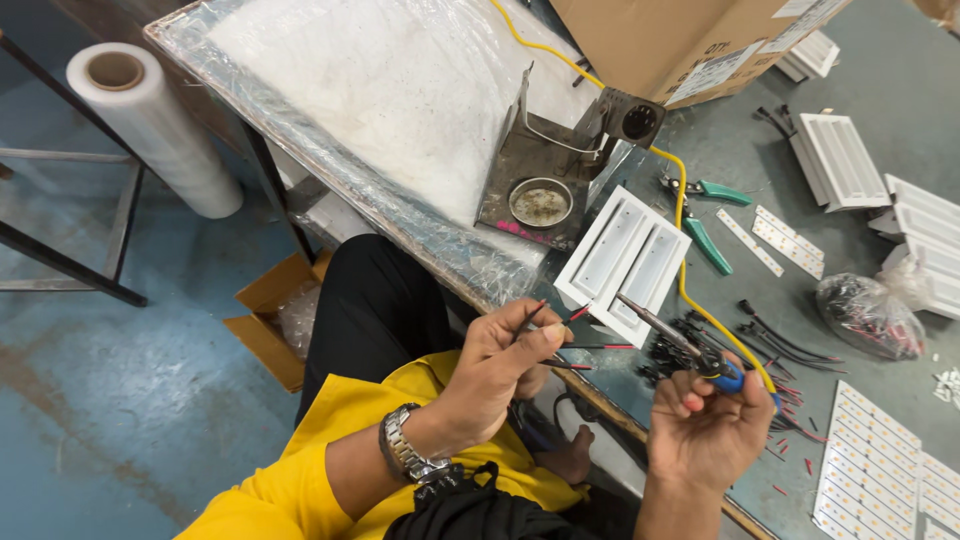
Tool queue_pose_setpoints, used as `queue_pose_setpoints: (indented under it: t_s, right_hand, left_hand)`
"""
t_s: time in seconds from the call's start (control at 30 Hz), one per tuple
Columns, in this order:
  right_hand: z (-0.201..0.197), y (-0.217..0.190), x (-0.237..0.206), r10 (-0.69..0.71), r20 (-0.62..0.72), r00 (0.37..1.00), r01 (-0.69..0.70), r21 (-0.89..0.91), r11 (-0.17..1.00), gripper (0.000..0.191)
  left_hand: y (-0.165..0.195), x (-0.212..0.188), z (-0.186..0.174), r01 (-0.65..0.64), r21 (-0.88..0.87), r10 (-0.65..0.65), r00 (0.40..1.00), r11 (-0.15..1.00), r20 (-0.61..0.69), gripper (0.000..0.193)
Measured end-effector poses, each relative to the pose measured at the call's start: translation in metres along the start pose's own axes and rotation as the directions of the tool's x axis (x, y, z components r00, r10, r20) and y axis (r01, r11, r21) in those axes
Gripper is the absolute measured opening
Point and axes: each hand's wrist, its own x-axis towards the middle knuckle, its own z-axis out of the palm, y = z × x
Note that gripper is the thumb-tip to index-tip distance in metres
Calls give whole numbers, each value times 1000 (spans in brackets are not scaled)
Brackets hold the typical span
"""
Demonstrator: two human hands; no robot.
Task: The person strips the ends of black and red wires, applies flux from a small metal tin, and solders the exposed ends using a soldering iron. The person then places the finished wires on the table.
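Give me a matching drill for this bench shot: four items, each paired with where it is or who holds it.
Items:
1. soldering iron
2. red and black wires
3. green-handled pliers
4. roll of clear film

Places:
A. pinched in the left hand
B. lying on the table, beside the yellow cable
C. off the table's left edge, over the floor
D. gripped in the right hand

Pairs: 1-D, 2-A, 3-B, 4-C
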Motion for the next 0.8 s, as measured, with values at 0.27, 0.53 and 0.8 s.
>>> queue_pose_setpoints:
  t_s: [0.27, 0.53, 0.8]
  right_hand:
    - [-2, -3, -4, 63, -5, 998, -63, 67, 996, 31]
    - [0, -2, -9, 69, -31, 997, -66, 82, 994, 30]
    - [1, -2, -10, 70, -24, 997, -68, 88, 994, 30]
  left_hand:
    - [-10, 11, 13, 105, -57, -100, 992, 993, 77, 16]
    - [-13, 14, 15, 128, -53, -122, 988, 990, 98, 14]
    - [-12, 15, 16, 130, -49, -126, 989, 990, 79, 15]
